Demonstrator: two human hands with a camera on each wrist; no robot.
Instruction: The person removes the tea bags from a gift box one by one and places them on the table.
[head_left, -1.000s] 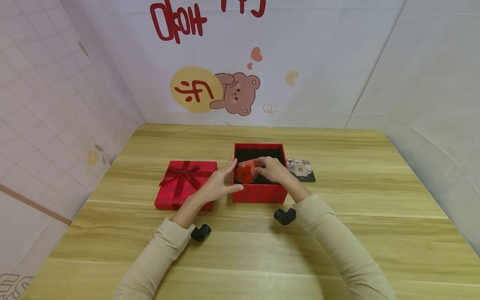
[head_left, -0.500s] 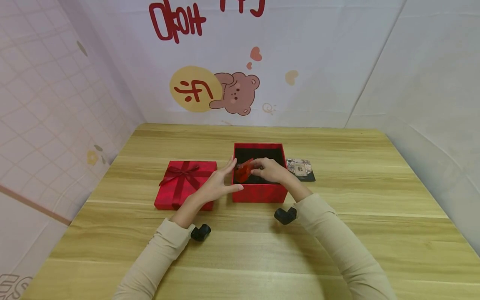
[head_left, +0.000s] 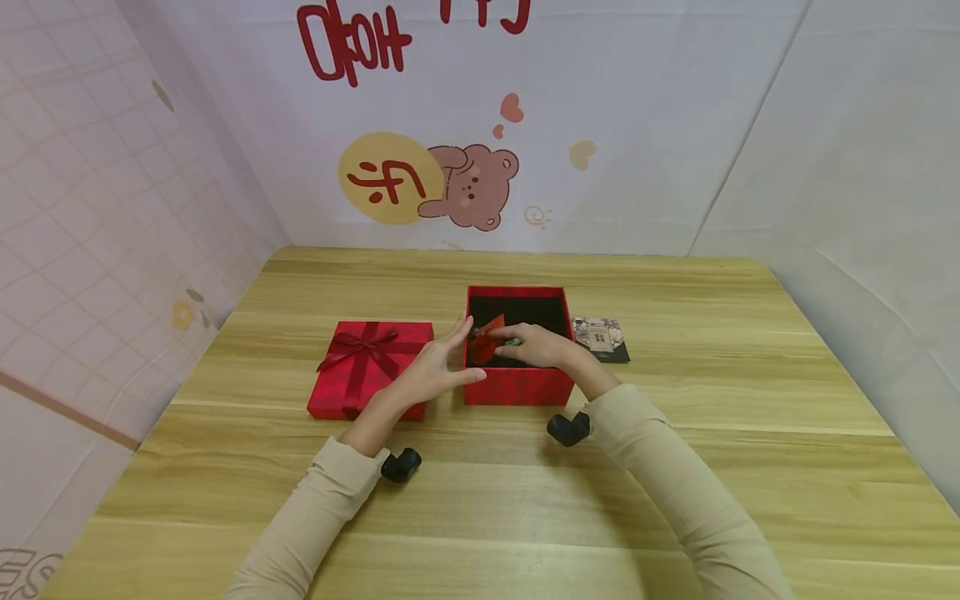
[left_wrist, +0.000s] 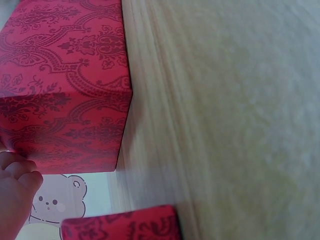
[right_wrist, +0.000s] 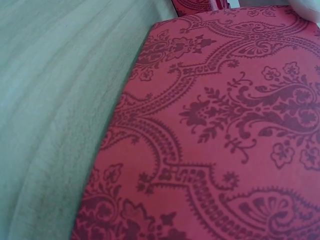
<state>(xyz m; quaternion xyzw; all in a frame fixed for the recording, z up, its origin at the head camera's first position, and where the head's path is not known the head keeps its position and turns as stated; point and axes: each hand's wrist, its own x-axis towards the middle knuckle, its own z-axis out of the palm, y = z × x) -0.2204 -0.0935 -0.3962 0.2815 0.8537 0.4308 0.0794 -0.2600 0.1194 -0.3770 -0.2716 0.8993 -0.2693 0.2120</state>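
Pale cloth walls (head_left: 637,125), printed with red lettering (head_left: 354,46) and a pink bear (head_left: 480,190), stand behind a wood-grain worktop (head_left: 480,525). Two beige sleeves (head_left: 667,467) reach towards an open red box (head_left: 517,388), patterned outside and dark inside. Left of the box, a flat red lid (head_left: 337,381) with a ribbon bow (head_left: 365,342) lies on the worktop. At the box's left side is the left grip (head_left: 431,373), spread wide, thumb well apart from fingers, fingertips by the rim. The right grip (head_left: 543,346) reaches over the box's right side and down into it. Just right of the box lies a printed card (head_left: 603,337). Nearer than the box, a black device (head_left: 568,429) shows at each cuff. Within the box's left part a red packet (head_left: 485,350) stands tilted, at the right grip's fingertips; whether they pinch or merely touch it, I cannot tell.
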